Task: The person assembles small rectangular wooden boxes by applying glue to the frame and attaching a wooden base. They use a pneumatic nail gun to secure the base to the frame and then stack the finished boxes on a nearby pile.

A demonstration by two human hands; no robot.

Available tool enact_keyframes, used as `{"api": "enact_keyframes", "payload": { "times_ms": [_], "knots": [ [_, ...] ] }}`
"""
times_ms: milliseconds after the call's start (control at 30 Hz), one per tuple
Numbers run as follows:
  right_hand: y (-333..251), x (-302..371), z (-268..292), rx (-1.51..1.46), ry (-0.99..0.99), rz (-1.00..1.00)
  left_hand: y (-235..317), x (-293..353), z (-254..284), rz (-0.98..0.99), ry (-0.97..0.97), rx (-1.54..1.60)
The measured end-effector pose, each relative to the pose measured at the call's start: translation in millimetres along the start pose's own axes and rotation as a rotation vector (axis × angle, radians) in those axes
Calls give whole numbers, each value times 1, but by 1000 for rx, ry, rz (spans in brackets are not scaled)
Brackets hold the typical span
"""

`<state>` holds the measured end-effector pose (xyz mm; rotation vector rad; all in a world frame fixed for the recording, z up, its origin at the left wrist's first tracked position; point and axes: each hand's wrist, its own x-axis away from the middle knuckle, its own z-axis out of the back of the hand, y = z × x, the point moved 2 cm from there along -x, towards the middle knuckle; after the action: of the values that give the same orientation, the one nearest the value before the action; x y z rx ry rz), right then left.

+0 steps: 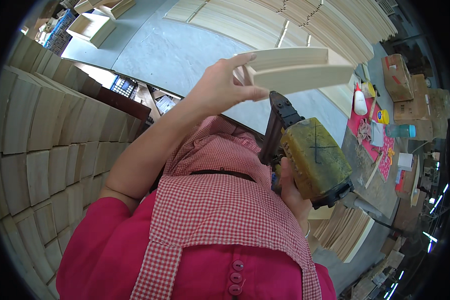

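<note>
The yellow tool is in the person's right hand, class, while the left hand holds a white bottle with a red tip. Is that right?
Not quite: the head view shows the left hand holding a pale, thin-walled wooden piece. The yellow tool is indeed in the right hand.

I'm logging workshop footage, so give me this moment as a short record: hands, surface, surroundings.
Left hand: grips one end of a pale wooden box
Right hand: holds a yellow nail gun
Tool nose: close to the box; contact unclear
Surface: grey table
On table: another wooden box, thin boards
Person's left: stacked wood pieces
Person's right: white bottle with red cap
</note>
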<state>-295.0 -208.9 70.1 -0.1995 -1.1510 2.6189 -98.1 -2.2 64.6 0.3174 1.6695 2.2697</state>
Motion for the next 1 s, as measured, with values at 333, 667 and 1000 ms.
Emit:
{"api": "enact_keyframes", "payload": {
  "times_ms": [333,667,1000],
  "knots": [
    [8,0,-12,36,-26,246,-9,-2,3,58,-2,118],
    [6,-3,-14,8,15,213,-13,-2,3,6,20,102],
    [11,1,-15,4,24,181,-11,0,4,-4,21,73]
  ]
}}
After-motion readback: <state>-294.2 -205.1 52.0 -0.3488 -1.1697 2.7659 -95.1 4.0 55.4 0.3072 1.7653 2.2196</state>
